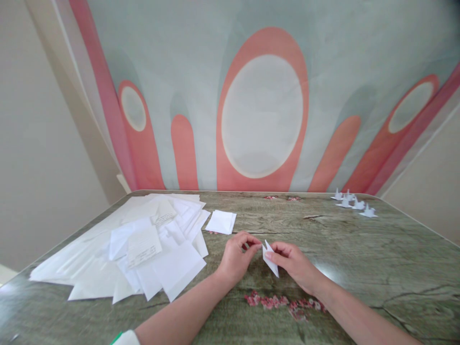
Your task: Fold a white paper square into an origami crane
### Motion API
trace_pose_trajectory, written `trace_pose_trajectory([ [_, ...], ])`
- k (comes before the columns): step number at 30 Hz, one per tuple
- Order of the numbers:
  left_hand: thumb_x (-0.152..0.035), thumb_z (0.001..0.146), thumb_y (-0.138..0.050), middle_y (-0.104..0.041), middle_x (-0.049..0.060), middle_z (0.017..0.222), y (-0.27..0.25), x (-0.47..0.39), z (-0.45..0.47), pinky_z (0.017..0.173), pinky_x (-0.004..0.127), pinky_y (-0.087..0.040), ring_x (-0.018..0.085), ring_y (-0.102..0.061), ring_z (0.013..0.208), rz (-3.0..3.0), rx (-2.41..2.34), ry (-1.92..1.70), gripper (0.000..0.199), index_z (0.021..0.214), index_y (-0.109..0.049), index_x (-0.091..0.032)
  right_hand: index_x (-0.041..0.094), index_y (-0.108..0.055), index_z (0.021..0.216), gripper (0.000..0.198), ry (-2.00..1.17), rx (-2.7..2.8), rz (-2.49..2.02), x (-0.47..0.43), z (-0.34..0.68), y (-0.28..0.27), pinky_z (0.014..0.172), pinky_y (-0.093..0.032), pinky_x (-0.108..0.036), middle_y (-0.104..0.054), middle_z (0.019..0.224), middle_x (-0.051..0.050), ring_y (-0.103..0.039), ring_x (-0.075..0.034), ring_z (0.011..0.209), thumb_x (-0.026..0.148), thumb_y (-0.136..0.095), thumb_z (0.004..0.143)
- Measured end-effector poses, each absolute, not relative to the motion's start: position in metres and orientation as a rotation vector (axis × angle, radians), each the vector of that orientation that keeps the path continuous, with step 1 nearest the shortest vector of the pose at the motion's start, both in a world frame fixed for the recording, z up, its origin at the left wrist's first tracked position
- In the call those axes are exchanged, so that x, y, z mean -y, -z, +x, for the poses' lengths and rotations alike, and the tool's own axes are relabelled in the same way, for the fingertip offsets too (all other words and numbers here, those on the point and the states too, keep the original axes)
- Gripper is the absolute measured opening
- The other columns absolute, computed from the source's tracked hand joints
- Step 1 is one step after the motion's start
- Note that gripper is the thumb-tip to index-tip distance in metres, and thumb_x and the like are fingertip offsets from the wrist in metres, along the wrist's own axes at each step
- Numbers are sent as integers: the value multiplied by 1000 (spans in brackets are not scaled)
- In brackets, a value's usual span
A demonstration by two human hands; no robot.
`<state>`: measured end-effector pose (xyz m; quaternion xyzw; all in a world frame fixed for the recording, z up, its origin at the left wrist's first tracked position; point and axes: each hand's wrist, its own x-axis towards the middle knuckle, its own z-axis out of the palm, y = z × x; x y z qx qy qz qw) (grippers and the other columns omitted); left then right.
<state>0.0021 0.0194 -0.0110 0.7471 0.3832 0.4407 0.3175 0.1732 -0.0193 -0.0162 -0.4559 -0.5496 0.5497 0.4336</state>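
Note:
A small white folded paper [270, 261], narrow with pointed tips, is held above the table. My right hand [293, 263] grips its right side between thumb and fingers. From the left, my left hand [240, 254] pinches thumb and forefinger together at one of its upper points. At the back right stand several white folded paper cranes [368, 211]. Beyond my left hand lies a small stack of square white paper [220, 222].
A wide heap of loose white sheets [179, 270] covers the table's left side, some with printed text. Pink flower pictures [268, 301] mark the wood-patterned tabletop [359, 268] near my forearms. A wall with coral arch shapes [264, 115] rises behind the far edge.

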Motion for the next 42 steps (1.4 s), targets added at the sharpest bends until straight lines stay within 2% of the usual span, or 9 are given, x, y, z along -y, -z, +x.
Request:
trace_pose_trajectory([
  [17, -14, 76, -60, -60, 1, 74, 7, -18, 0, 64, 23, -43, 13, -55, 71, 2114, -944, -1176, 4, 76, -62, -18, 14, -62, 76, 29, -1359, 1351, -1169, 20, 172, 16, 53, -29, -22, -50, 62, 3, -39, -9, 57, 43, -62, 75],
  [24, -15, 80, -56, -62, 4, 82, 5, -14, -1, 76, 28, -44, 16, -57, 80, 2185, -882, -1149, 10, 82, -65, -19, 15, -63, 74, 31, -1339, 1360, -1191, 20, 172, 17, 51, -28, -22, -50, 60, 3, -38, -9, 55, 46, -62, 74],
  [42, -13, 75, -59, -57, 2, 72, 8, -9, 3, 68, 26, -44, 15, -55, 73, 2242, -983, -1296, 6, 70, -59, -17, 15, -67, 76, 35, -1258, 1347, -1235, 20, 167, 18, 51, -28, -22, -53, 59, 2, -40, -11, 55, 50, -62, 72],
])
